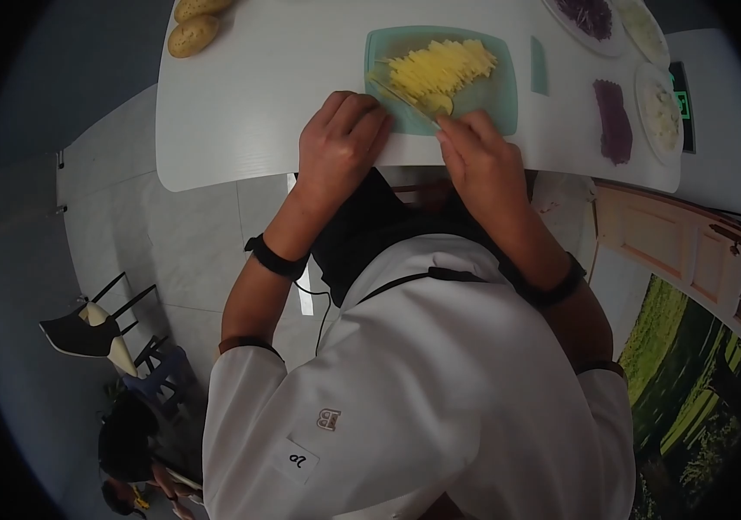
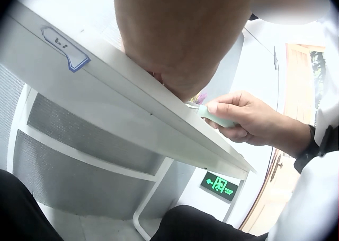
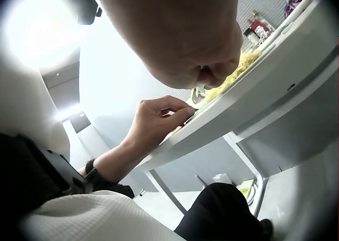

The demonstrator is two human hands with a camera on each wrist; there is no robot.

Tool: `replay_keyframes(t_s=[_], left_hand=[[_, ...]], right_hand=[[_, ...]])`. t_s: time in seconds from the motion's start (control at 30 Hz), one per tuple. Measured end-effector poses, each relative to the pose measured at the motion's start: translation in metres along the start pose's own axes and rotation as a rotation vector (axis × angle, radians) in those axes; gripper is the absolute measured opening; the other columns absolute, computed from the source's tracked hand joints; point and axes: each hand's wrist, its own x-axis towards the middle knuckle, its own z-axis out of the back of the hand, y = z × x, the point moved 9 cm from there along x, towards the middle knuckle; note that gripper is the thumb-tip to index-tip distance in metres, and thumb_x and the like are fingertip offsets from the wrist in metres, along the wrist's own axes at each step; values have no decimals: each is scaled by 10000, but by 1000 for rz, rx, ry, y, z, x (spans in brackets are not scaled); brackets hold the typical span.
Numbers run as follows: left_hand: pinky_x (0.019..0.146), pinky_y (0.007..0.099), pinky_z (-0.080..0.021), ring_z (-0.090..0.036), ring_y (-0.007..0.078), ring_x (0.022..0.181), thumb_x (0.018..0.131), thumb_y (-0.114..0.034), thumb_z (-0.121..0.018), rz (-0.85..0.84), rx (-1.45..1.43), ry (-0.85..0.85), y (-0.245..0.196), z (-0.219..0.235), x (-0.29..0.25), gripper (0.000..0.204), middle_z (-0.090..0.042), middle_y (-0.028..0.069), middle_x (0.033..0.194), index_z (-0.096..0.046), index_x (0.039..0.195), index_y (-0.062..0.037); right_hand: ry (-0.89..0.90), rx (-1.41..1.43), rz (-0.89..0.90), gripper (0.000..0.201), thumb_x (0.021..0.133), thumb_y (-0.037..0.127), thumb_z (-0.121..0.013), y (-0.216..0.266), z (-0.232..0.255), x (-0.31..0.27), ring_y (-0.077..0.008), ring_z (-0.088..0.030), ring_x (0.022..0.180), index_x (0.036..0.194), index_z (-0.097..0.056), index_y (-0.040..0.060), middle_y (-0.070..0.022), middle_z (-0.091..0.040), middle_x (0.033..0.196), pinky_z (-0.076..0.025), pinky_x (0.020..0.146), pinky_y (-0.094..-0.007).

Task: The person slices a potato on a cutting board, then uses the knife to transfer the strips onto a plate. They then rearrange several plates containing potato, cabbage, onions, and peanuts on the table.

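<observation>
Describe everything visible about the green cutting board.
The cutting board is a pale green, plastic-looking rectangle with rounded corners, lying flat near the front edge of the white table. A fanned pile of thin yellow potato strips covers its middle. The left hand rests at its near left corner; the right hand, gripping a knife handle, is at its near edge.

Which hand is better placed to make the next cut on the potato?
The right hand, probably: it grips the knife, whose blade lies over the yellow potato strips on the cutting board. The left hand rests curled at the board's edge, steadying.
</observation>
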Motion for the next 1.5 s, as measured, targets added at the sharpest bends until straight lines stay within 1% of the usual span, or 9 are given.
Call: replay_keyframes(t_s=[0.47,0.53,0.67,0.73,0.97,1.03,1.13,1.23,1.5], left_hand=[[722,341,-580,-659,239,874,756,-28,-800,-7,-11,11,0,-7,5,186,-690,42,986,-733,928,-53],[726,340,-580,-659,238,875,755,-27,-798,-1,-13,1,1,-7,6,191,-691,40,989,-736,934,-54],[734,345,-580,-661,239,885,741,-23,-789,-22,7,12,-1,-6,6,204,-694,44,996,-735,935,-52],[738,350,-580,-662,241,890,735,-23,-784,-24,8,16,-1,-7,6,211,-695,45,1001,-734,938,-51],[770,358,-579,-679,250,938,727,-25,-769,-90,4,36,-6,-7,2,256,-707,56,1052,-734,979,-47],[780,357,-579,-686,248,961,726,-30,-775,-128,-4,15,-13,-2,2,262,-710,59,1071,-732,984,-44],[797,378,-600,-704,273,991,738,-19,-828,-132,-7,-36,-23,10,9,308,-727,73,1085,-741,1033,-31],[818,388,-598,-706,281,1040,733,-53,-847,-143,-26,-4,-25,8,13,347,-727,78,1127,-739,1062,-30],[915,404,-532,-639,284,1223,834,-374,-807,-136,-15,165,-25,-17,17,508,-688,104,1273,-720,1205,-39]], right_hand=[[177,-215,66,220,943,165,-741,10,-15,3,-261,-693,619,1096,-704,12,-89,-592,920,-591,530,-345],[146,-189,33,236,921,112,-742,8,-18,0,-316,-670,683,1140,-686,42,-90,-597,938,-568,571,-414],[90,-161,13,256,919,107,-746,3,-16,-3,-301,-678,693,1162,-697,43,-82,-595,938,-569,579,-412],[10,-149,47,234,942,162,-739,3,-10,-2,-238,-685,622,1129,-705,26,-80,-580,945,-588,532,-342],[-35,-100,-2,286,890,101,-783,-1,8,-2,-268,-670,696,1166,-728,55,-71,-607,965,-556,585,-382],[-68,-170,84,316,849,147,-831,3,15,0,-203,-690,655,1124,-705,55,-49,-565,977,-573,544,-327],[-78,-171,102,330,841,157,-838,1,18,2,-196,-692,670,1124,-700,60,-46,-561,985,-573,551,-326],[-73,-167,107,338,840,163,-840,-1,18,3,-201,-699,687,1128,-696,62,-50,-564,988,-577,558,-329],[-53,-165,105,341,839,170,-841,-1,16,3,-215,-701,683,1129,-695,65,-54,-569,992,-584,565,-330]])
